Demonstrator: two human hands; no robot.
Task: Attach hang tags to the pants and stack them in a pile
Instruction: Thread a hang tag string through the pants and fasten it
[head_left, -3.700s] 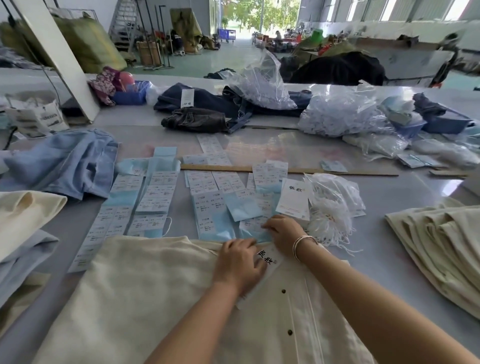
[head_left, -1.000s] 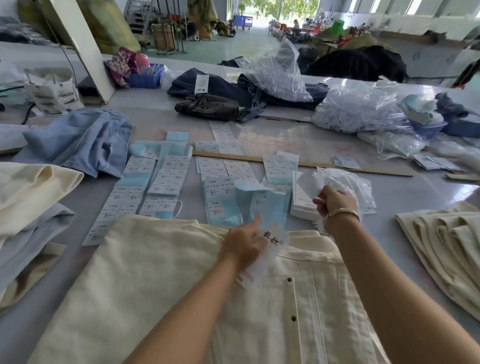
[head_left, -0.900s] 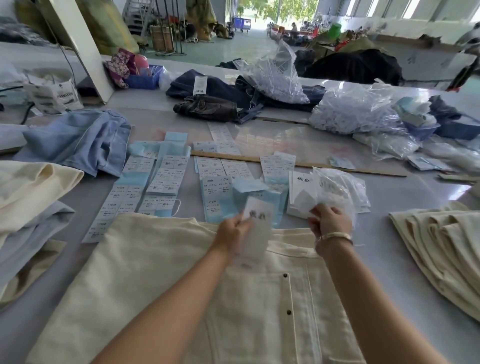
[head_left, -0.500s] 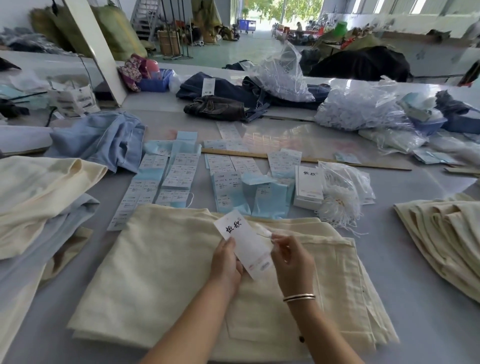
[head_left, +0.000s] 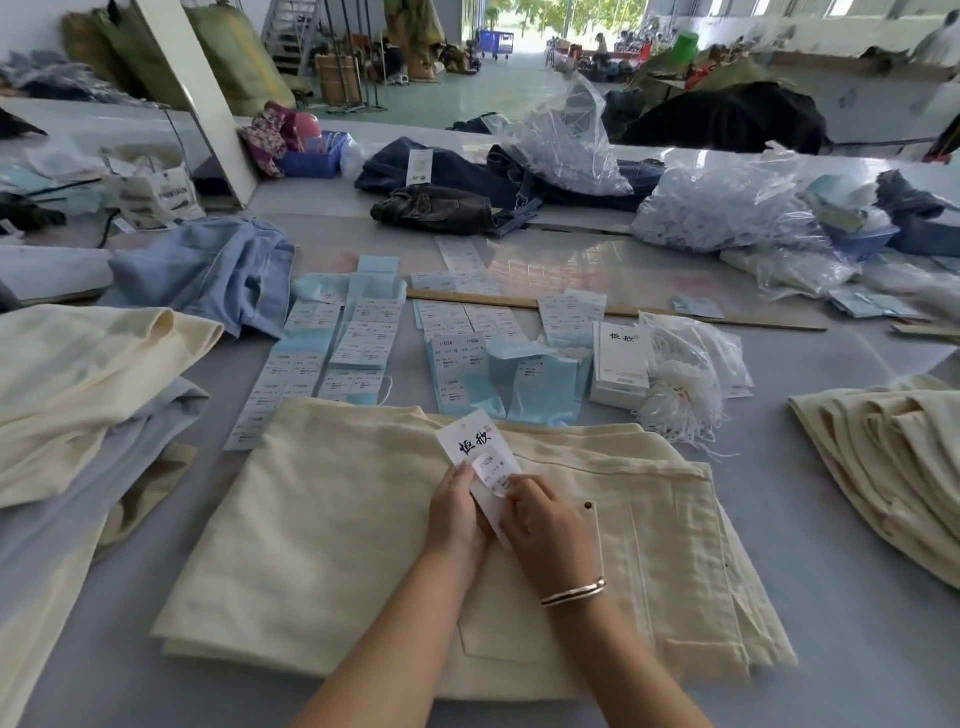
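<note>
Both my left hand (head_left: 457, 512) and right hand (head_left: 545, 525) pinch the hang tag (head_left: 475, 457) above the folded cream pants (head_left: 337, 519) on the desk (head_left: 857, 623) (clear bag (head_left: 717, 218) holds white tags).

The hang tag (head_left: 470, 441) held over the cream pants (head_left: 337, 519) bears two large black brush-written Chinese characters, seemingly 恒欣. A small sticker (head_left: 493, 467) on that tag reads "1103#" with an "M" beside it; its smaller lines are too fine to read. The same two characters stand on the white tag stack (head_left: 621, 358) behind the pants. Label sheets (head_left: 457, 358) left of that stack show "1103#" and "XL"; the rest is illegible.
</note>
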